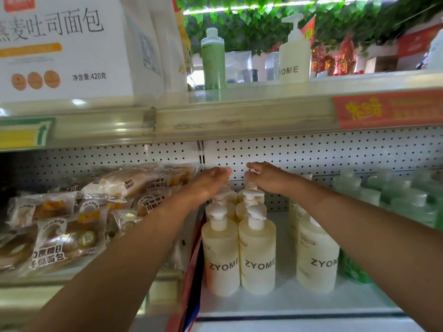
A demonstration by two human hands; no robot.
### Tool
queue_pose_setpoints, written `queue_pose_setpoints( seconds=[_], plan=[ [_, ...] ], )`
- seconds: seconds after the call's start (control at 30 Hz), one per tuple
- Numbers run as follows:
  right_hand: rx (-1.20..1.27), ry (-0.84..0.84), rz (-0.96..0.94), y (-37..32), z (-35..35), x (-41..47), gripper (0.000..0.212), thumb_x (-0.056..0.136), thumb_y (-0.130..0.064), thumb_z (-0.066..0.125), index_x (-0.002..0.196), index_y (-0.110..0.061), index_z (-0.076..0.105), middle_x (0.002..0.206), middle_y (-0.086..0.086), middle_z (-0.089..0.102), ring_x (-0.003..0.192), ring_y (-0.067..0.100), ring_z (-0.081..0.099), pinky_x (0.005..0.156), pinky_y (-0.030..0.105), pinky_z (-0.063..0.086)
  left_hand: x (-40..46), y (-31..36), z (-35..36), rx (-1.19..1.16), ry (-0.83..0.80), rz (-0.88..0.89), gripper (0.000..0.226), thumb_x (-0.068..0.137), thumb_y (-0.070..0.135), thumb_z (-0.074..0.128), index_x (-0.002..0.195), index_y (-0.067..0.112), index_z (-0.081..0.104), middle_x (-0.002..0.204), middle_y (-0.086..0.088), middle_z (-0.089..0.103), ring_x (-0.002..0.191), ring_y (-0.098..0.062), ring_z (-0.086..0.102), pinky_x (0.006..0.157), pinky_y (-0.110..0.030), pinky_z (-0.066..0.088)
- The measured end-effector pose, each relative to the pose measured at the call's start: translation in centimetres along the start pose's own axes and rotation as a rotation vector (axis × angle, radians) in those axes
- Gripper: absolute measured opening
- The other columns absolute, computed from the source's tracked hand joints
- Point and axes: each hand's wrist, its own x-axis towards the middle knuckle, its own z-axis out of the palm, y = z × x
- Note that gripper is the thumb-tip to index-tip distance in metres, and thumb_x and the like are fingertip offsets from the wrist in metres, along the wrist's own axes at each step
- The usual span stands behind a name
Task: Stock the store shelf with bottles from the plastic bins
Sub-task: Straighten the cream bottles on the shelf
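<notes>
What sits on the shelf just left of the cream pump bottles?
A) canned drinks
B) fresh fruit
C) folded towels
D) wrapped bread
D: clear packets of wrapped bread are piled on the shelf left of the cream pump bottles, past the person's left hand.

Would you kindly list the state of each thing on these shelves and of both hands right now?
Cream ZYOME pump bottles: upright, two columns running back on the lower shelf.
Back pump bottle: upright, pump pinched from above.
Right hand: pinches that pump.
Left hand: fingers straight, over the left column's rear bottles.
Green cylindrical bottle: upright, capped, upper shelf.
Wrapped bread packs: sealed, piled at left.
</notes>
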Motion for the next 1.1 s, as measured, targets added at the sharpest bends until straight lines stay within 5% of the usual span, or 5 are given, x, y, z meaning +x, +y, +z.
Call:
queue_pose_setpoints(
  seconds=[0.23,0.4,0.47,0.6,1.1],
  plan=[
    [0.585,0.308,0.053,-2.0,1.9,-6.5,0.068,0.091,-0.071,0.028,0.146,-0.032,0.036,0.153,-0.005,0.035,0.132,0.018,0.040,0.100,0.036,0.028,-5.8,0.9,1.4,-0.272,0.246,-0.123,0.076,0.083,0.080,0.023,0.149,0.043,0.019,0.161,0.009,0.013,0.147,-0.024,0.014,0.115,-0.051,0.012],
    [0.552,0.258,-0.046,-0.5,5.1,-11.2,0.081,0.076,-0.082,0.036,0.145,-0.039,0.035,0.155,-0.009,0.031,0.127,0.006,0.036,0.100,0.028,0.026,-9.0,-0.4,4.1,-0.387,0.210,-0.007,0.085,0.085,0.062,0.055,0.153,0.034,0.011,0.156,0.011,0.023,0.132,-0.007,0.035,0.101,-0.021,0.027],
    [0.445,0.228,-0.084,0.4,6.0,-12.1,0.081,0.078,-0.076,0.051,0.147,-0.041,0.028,0.155,-0.008,0.028,0.132,0.007,0.034,0.105,0.031,0.030,-9.4,-0.9,4.8,-0.366,0.235,0.046,0.077,0.089,0.040,0.065,0.151,0.028,0.021,0.145,0.014,0.034,0.105,-0.008,0.052,0.092,-0.011,0.044],
    [0.318,0.363,-0.158,1.4,7.5,-13.1,0.074,0.084,-0.040,0.071,0.146,-0.030,0.031,0.145,-0.001,0.038,0.131,0.013,0.038,0.104,0.028,0.035,-9.7,-2.1,5.3,-0.351,0.280,-0.009,0.055,0.092,0.028,0.064,0.141,0.024,0.040,0.136,0.005,0.052,0.115,-0.011,0.053,0.096,-0.026,0.043],
    [0.301,0.274,-0.123,2.1,7.6,-13.4,0.070,0.079,-0.034,0.077,0.140,-0.024,0.043,0.129,-0.004,0.045,0.116,0.014,0.050,0.100,0.036,0.045,-8.9,-2.8,4.7,-0.241,0.221,-0.022,0.054,0.091,0.011,0.062,0.137,0.028,0.040,0.134,0.002,0.056,0.117,-0.013,0.053,0.099,-0.030,0.043]
  ],
)
